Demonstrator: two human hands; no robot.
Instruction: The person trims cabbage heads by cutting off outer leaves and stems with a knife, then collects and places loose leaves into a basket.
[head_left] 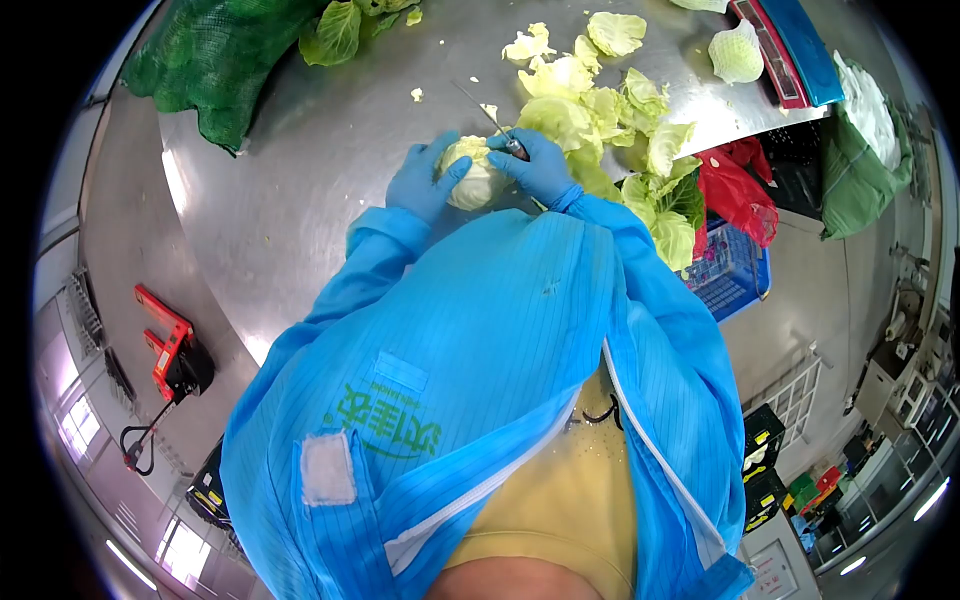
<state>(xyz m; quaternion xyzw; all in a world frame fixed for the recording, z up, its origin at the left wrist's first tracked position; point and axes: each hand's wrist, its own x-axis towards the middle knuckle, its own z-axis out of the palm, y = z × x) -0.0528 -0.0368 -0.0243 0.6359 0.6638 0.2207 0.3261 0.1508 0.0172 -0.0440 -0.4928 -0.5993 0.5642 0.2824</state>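
A pale green cabbage head [474, 178] rests between my two blue-gloved hands, close to my body at the metal table [300, 150]. My left hand [425, 180] is curved round its left side, fingers on the top edge. My right hand [537, 165] touches its right side and is wrapped round the dark handle of a knife [516, 148]; the thin blade points up and left, away from the cabbage. Loose cabbage leaves [560, 118] lie heaped just right of my right hand. Small scraps are scattered beyond the cabbage.
Green mesh sacking [215, 60] lies at the far left, beside leafy cabbage [332, 35]. At the right are a netted cabbage [736, 52], a red and blue tray [790, 50], a red mesh bag [735, 190], a blue basket [735, 270] and a green sack [865, 170].
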